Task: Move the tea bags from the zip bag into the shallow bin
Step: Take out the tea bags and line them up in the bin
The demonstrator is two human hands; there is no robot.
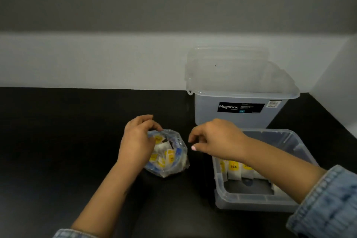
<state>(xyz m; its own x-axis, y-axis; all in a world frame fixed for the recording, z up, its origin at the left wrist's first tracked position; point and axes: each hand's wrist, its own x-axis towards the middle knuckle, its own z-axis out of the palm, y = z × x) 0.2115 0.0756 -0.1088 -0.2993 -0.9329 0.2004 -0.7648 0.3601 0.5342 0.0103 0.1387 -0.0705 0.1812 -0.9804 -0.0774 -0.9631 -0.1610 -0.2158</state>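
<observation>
A clear zip bag [173, 170] stands open on the black counter, holding several tea bags [171, 157] with yellow tags. My left hand [137, 141] grips the bag's rim on its left side. My right hand [218, 139] hovers between the bag and the shallow bin [251, 203], fingers loosely curled downward and holding nothing I can see. The clear shallow bin sits at the right, with a few tea bags [233, 168] leaning against its left and far walls. My right forearm crosses over the bin and hides part of its inside.
A taller clear Megabox container [231, 118] stands behind the bin against the white wall, with a clear lid [228, 60] propped behind it. The black counter [58, 141] stretches left of the bag. A wall corner closes the right side.
</observation>
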